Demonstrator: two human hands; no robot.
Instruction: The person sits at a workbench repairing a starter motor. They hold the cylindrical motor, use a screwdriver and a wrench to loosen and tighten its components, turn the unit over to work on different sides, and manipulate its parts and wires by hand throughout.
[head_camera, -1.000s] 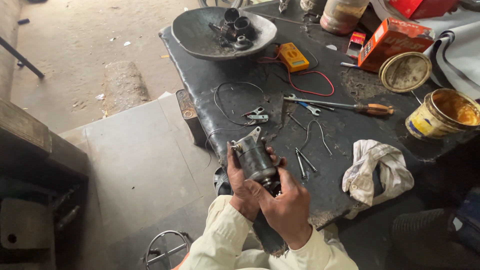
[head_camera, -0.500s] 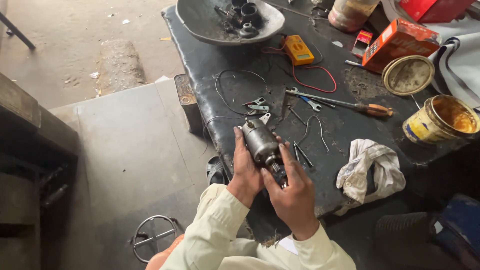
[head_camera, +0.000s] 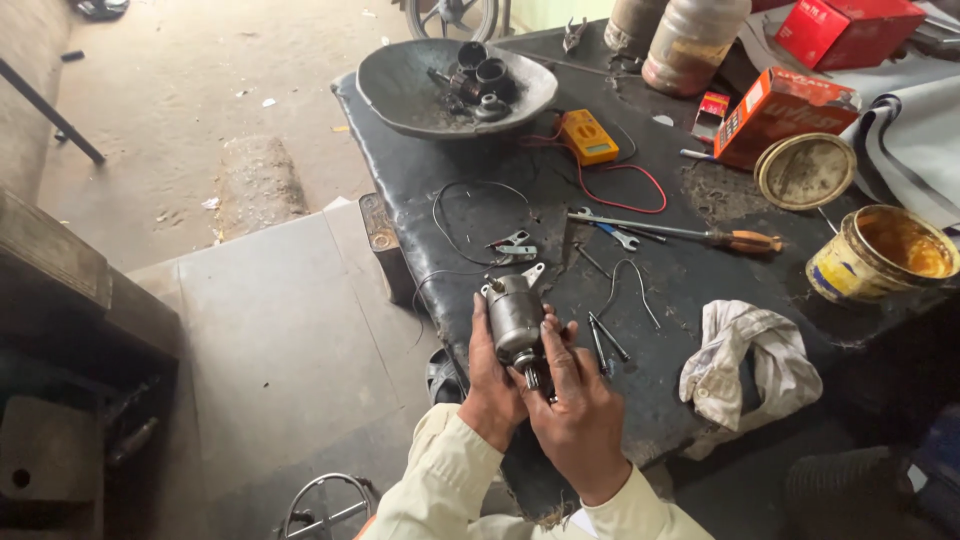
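Since the earlier frame the starter motor (head_camera: 515, 320) has tipped more upright. The left hand (head_camera: 492, 385) cups its body from the left, while the right hand (head_camera: 578, 415) pinches the geared shaft end just below. Pliers (head_camera: 603, 342) lie right of the fingers.

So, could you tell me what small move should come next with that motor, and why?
Probably turn the geared shaft with the right hand while the left hand steadies the motor: both hands already grip it above the bench, and the right fingers sit at its shaft end.
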